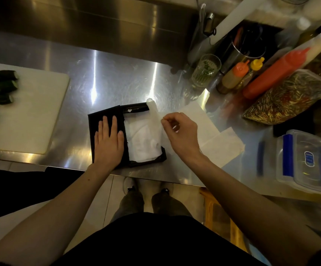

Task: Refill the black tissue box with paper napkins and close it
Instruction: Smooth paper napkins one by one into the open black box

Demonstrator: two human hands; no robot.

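steel counter (106,77) — black tissue box (96,120) | cutting board (31,116) | loose napkins (219,148) | lidded container (305,160)

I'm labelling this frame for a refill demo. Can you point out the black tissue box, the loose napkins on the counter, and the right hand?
black tissue box (146,163): head view, near rim.
loose napkins (221,148): head view, sheet's middle.
right hand (180,131): head view, back of hand.

Lighting: dim, warm indoor light from above. Glare: bright vertical streaks on the steel desk (106,77) and on the steel wall (79,18) at the far side. Shadows: deep along the far left and under the desk's near edge. Blur: plastic container (302,160) and sauce bottles (275,73) at right are smeared. Distortion: wide-angle bending at the edges; forearms stretched near the bottom corners.
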